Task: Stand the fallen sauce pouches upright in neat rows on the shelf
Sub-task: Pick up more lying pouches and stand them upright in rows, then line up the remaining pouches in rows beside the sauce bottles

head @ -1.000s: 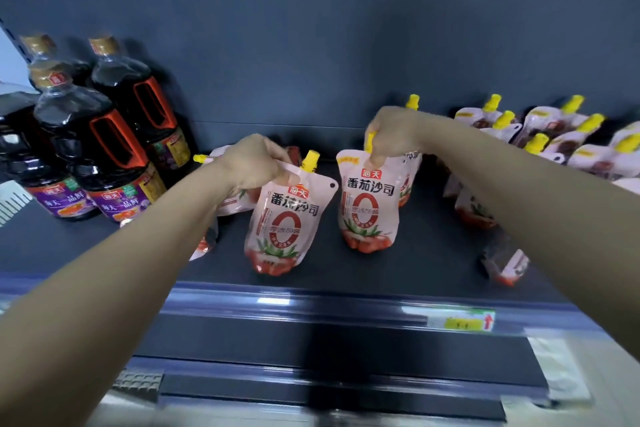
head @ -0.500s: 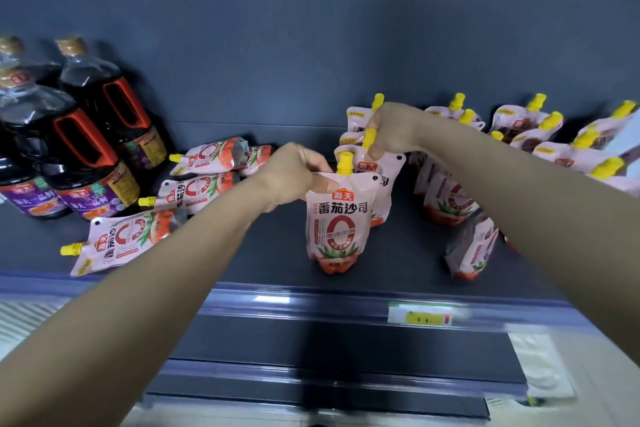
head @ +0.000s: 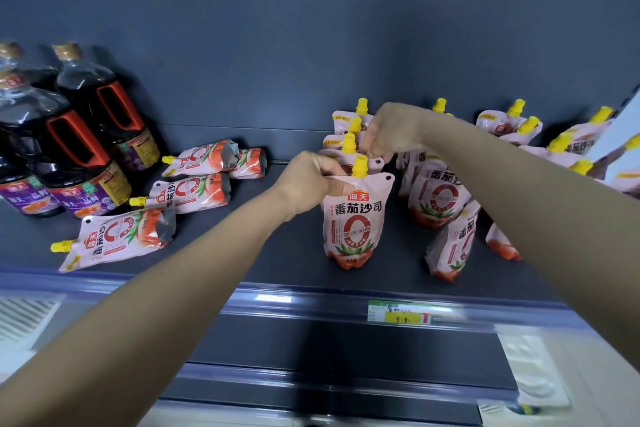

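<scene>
my left hand (head: 308,180) pinches the top edge of an upright sauce pouch (head: 355,218) standing mid-shelf (head: 277,253) near the front lip. right hand (head: 391,130) is closed on the pouch (head: 375,163) just behind it. four fallen pouches (head: 117,239) lie flat to the left, beside dark bottles (head: 79,163).

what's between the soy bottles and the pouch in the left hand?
Head view: four fallen pouches lie on the shelf between the soy bottles and the front pouch held by the left hand.
</scene>
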